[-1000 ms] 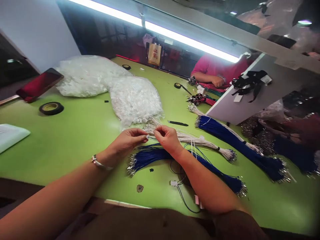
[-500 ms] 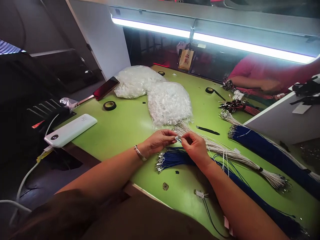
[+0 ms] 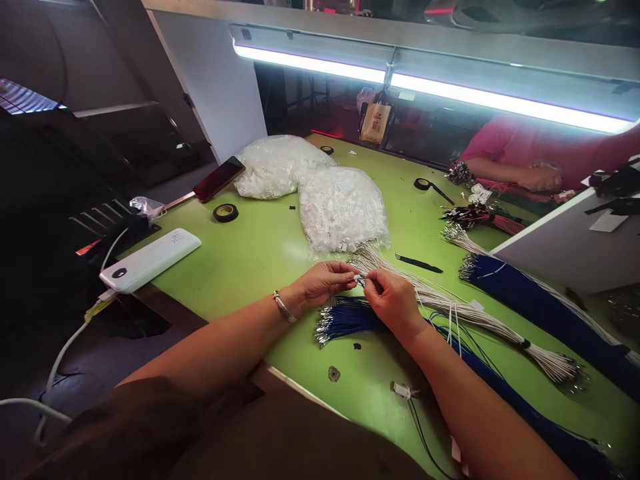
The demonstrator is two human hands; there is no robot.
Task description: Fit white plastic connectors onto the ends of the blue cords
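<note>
While the left hand (image 3: pixel 324 284) pinches a small white connector (image 3: pixel 357 278) between thumb and fingertip, the right hand (image 3: pixel 395 300) has its thumb and forefinger drawn together on a thin blue wire (image 3: pixel 361 284) just beside it. Their tips are close together, and the connector is held above the counter (image 3: pixel 250 260); how the wire meets it is too small to tell.

Just below the hands lies a blue bundle (image 3: pixel 350 320) of wires with metal ends, partly hidden by the right hand and forearm. Beyond it runs a white bundle (image 3: pixel 500 327), banded in black near its right end. Its left end is by the front bag (image 3: pixel 343 210), a clear one filled with small white pieces; the rear bag (image 3: pixel 280 167) sits against it. A dark blade (image 3: pixel 419 263) lies right of the front bag. To the left are a tape roll (image 3: pixel 225 213), a tilted phone (image 3: pixel 219 180) and a white power bank (image 3: pixel 151 261). Across the counter, at the right, another person's hand (image 3: pixel 543 177) is near some red wires.
</note>
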